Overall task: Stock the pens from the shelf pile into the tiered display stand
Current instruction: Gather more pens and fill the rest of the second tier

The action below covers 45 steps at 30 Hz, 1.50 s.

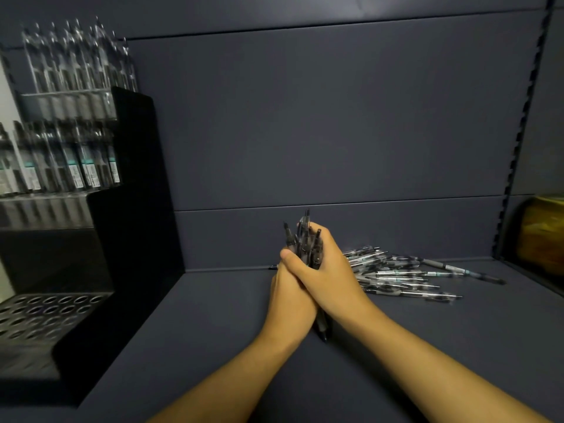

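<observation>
A bundle of several dark pens (305,239) stands upright at the middle of the shelf, clasped between both hands. My left hand (290,297) wraps it from the left with the thumb on top. My right hand (332,273) wraps it from the right. One pen tip pokes out below the hands. A loose pile of pens (403,276) lies on the shelf floor just right of my hands. The black tiered display stand (122,239) sits at the left; its two upper tiers hold pens, and its lowest tier (45,315) shows open holes.
The dark shelf floor (213,346) stretches between the stand and my hands. A dark back panel rises behind. A slotted upright (518,141) bounds the shelf on the right, with a yellowish object (543,233) beyond it.
</observation>
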Each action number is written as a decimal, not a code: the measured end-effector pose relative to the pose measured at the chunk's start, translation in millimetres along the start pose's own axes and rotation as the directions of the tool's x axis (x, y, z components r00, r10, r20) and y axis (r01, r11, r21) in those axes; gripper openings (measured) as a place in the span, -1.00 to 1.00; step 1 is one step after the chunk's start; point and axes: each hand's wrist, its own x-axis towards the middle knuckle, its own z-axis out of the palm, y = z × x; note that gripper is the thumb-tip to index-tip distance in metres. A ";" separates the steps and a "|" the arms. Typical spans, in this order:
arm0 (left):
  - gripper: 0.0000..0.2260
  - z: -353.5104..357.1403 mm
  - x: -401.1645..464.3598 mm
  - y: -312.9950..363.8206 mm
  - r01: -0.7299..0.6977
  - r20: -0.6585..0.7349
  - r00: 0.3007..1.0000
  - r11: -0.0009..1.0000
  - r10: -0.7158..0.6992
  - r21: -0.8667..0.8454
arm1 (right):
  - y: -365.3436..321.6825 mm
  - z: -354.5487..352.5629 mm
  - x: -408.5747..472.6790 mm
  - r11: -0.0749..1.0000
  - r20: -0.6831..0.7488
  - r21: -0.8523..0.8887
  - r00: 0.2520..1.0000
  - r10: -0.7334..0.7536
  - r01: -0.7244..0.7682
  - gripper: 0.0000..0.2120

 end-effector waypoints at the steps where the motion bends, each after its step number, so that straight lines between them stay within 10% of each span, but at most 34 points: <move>1: -0.70 0.4 -0.6 -1.1 -0.022 -0.035 0.999 0.999 0.021 -0.032 | 0.3 -0.1 -0.2 1.000 0.000 0.002 1.000 0.001 -0.001 -0.57; 12: -0.47 0.2 -1.5 -4.5 0.039 0.009 0.999 0.998 -0.039 -0.051 | -2.2 -3.4 -2.6 0.999 0.005 0.039 1.000 0.005 -0.006 -0.43; 19: -0.85 -14.0 4.6 16.3 0.046 0.090 0.995 0.998 -0.042 -0.037 | -6.1 -10.8 0.1 0.991 0.018 0.132 1.000 -0.023 0.021 -0.35; 28: -0.90 -49.0 2.1 77.8 0.089 0.149 0.987 0.970 -0.056 -0.224 | -50.0 -47.5 5.0 0.972 0.153 0.234 0.986 -0.060 0.023 -0.81; 45: -0.77 -201.5 -4.0 128.7 -0.003 0.139 0.990 0.987 0.026 -0.161 | -168.0 47.8 23.6 0.974 0.212 0.089 0.952 -0.222 0.208 -0.88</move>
